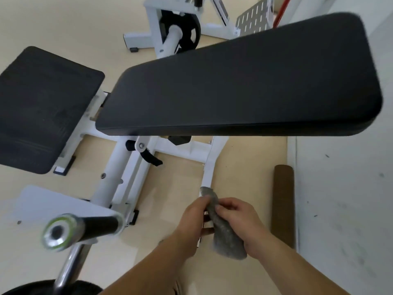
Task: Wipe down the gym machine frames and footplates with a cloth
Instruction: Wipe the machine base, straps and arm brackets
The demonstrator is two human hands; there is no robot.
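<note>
Now: both hands hold grey cloth over white bench frame rail

Mostly the view is filled by a long black backrest pad (238, 81), tilted, running from centre-left to upper right. A black seat pad (42, 109) sits left of it, with a gap between the two. The white bench frame (119, 171) lies under both pads on a beige floor (244, 167). One white frame rail (209, 165) runs down toward the hands. A white wall (344, 188), scuffed, stands on the right. A second white machine is at the top, carrying a black weight plate (189, 33) and a perforated footplate (253, 22). A brown roll (284, 201) lies on the floor against the wall base, right of the hands. A black grip bar with chrome end cap (85, 226) is bottom left, blurred, close to the camera.

The left hand (189, 222) has its fingers curled and pinches the cloth's upper part. The right hand (240, 220) has thumb and fingers curled round the cloth's middle. The grey cloth (225, 233) is bunched into a long strip between both hands. Its top tip overlaps the near end of the frame rail, and its lower end hangs below the right palm. Whether the cloth touches the rail, cannot tell.
</note>
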